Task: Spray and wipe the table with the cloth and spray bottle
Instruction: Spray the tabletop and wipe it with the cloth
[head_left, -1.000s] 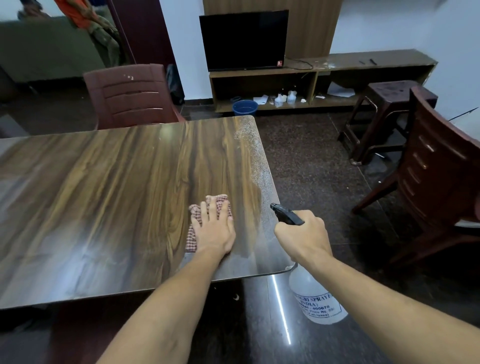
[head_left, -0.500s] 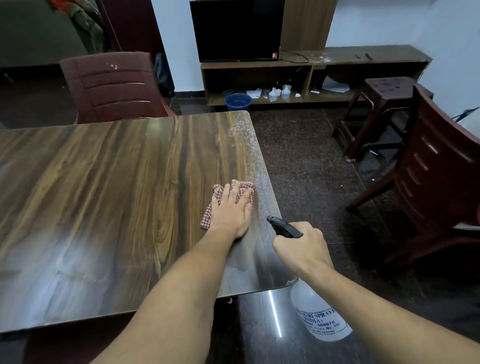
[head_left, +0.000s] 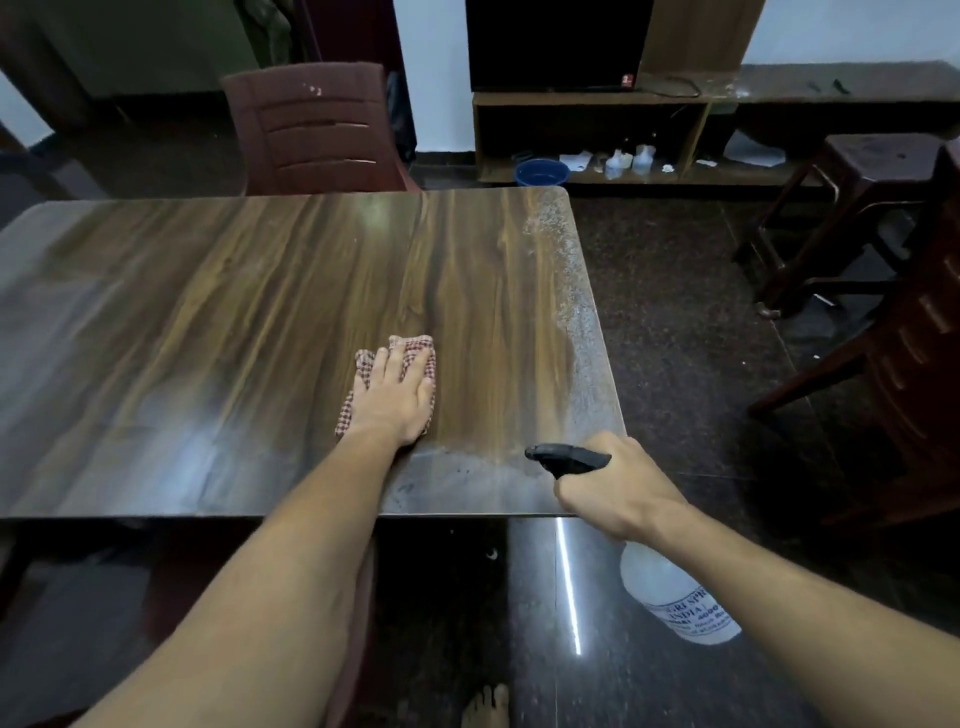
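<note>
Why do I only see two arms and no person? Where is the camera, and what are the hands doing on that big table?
There is no machine here, just a person cleaning. Every picture comes from one camera worn on the person's head, looking forward and down, so you see their arms but not the rest of them. The left hand lies flat on a red checked cloth and presses it onto the wooden table. The right hand grips a spray bottle near the table's corner, with its black nozzle pointing over the tabletop. Pale misty droplets lie along the table's right edge. A brown chair stands behind the table.
</note>
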